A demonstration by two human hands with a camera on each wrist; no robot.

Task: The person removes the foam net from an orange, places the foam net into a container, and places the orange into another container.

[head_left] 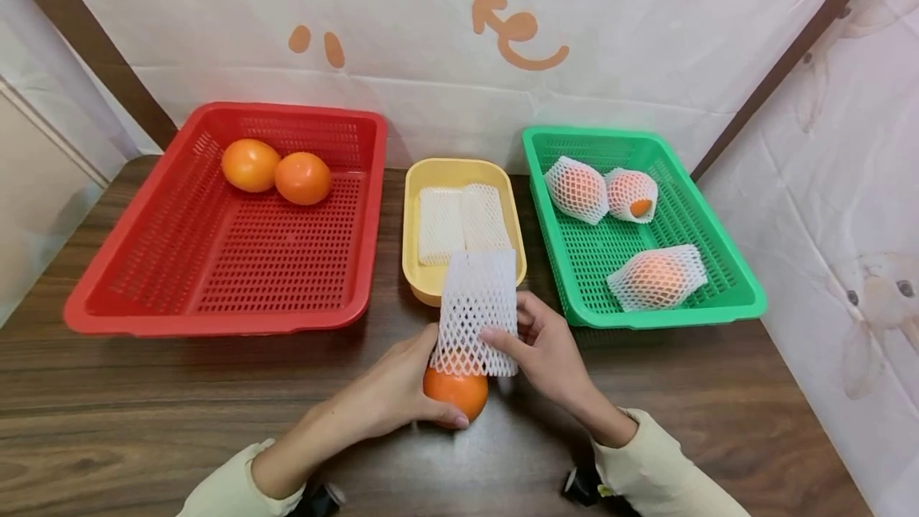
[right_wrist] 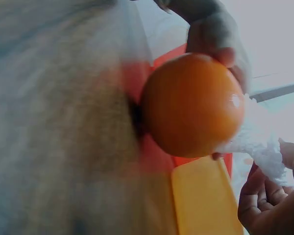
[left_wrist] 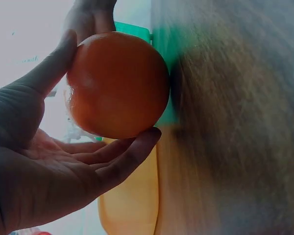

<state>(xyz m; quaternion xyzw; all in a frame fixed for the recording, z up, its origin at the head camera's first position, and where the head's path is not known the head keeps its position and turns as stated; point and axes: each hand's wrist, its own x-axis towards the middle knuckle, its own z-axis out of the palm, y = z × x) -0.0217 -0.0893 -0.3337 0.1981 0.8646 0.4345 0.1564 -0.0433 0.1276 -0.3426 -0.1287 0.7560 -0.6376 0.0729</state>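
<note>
Red basket (head_left: 215, 262) with two bare oranges; green basket (head_left: 646, 262) with three netted ones; yellow tray (head_left: 431, 182) with two flat foam sleeves. On wooden table (head_left: 143, 405): left hand (head_left: 388, 393) curled round orange (head_left: 455, 392), right hand (head_left: 549, 349) pinching foam net (head_left: 477, 309) over its top.

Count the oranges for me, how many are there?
6: two bare ones in the red basket, three netted ones in the green basket, and one held by both hands.
</note>
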